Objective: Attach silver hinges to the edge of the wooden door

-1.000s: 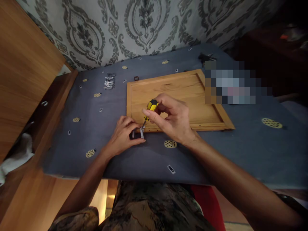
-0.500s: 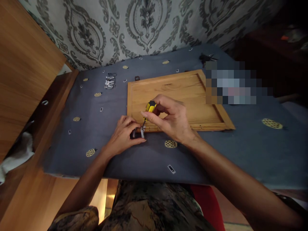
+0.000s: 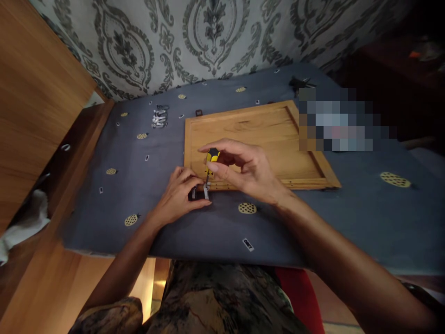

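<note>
A yellow-and-black screwdriver (image 3: 212,160) stands nearly upright between the thumb and fingers of my right hand (image 3: 252,171). Its tip meets a small metal hinge (image 3: 206,191) at the near left corner of the framed wooden panel (image 3: 248,134). My left hand (image 3: 179,192) closes around that hinge, thumb on the near side and fingers on the panel's edge. The exact contact of the tip with a screw is too small to make out. Along the panel's near edge runs a row of small dark holes.
Several metal hinges (image 3: 159,117) lie in a group at the back left of the blue patterned cloth (image 3: 121,195). A small dark square object (image 3: 198,112) sits behind the panel. Black tools (image 3: 301,84) rest at the back right, beside a blurred-out patch. A wooden cabinet (image 3: 38,93) stands at left.
My right hand's fingers have shifted on the screwdriver handle, the index finger now stretched over its top, and the handle stands more upright. My left hand stays in place.
</note>
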`<state>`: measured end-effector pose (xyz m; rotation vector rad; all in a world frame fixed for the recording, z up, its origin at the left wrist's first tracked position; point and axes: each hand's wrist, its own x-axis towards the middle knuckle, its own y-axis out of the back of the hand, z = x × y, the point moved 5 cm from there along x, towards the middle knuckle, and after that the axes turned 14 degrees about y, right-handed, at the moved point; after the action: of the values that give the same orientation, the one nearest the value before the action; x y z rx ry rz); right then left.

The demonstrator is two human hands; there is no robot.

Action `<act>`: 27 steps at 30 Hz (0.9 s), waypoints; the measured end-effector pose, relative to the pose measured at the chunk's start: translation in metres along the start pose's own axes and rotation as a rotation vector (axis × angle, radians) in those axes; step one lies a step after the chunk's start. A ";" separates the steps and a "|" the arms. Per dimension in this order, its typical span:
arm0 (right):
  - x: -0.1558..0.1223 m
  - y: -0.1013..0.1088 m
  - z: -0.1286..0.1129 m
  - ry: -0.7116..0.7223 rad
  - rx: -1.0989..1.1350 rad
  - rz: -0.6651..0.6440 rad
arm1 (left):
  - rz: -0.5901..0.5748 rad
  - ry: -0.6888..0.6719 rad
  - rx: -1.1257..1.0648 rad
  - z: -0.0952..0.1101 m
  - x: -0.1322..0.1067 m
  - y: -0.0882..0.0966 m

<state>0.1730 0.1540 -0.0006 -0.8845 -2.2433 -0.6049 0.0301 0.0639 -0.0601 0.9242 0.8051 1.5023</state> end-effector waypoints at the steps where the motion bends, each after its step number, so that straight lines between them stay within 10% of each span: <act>1: 0.001 0.000 -0.001 0.013 0.006 -0.011 | 0.000 0.001 0.000 0.000 0.000 0.000; 17: -0.005 0.010 -0.014 0.078 -0.181 0.345 | 0.017 -0.024 0.012 0.002 0.000 0.002; 27: -0.007 0.003 -0.008 0.171 -0.346 0.193 | 0.028 -0.029 0.008 0.002 0.000 0.002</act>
<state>0.1819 0.1479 0.0006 -1.1562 -1.9038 -0.9568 0.0315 0.0632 -0.0576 0.9643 0.7809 1.5075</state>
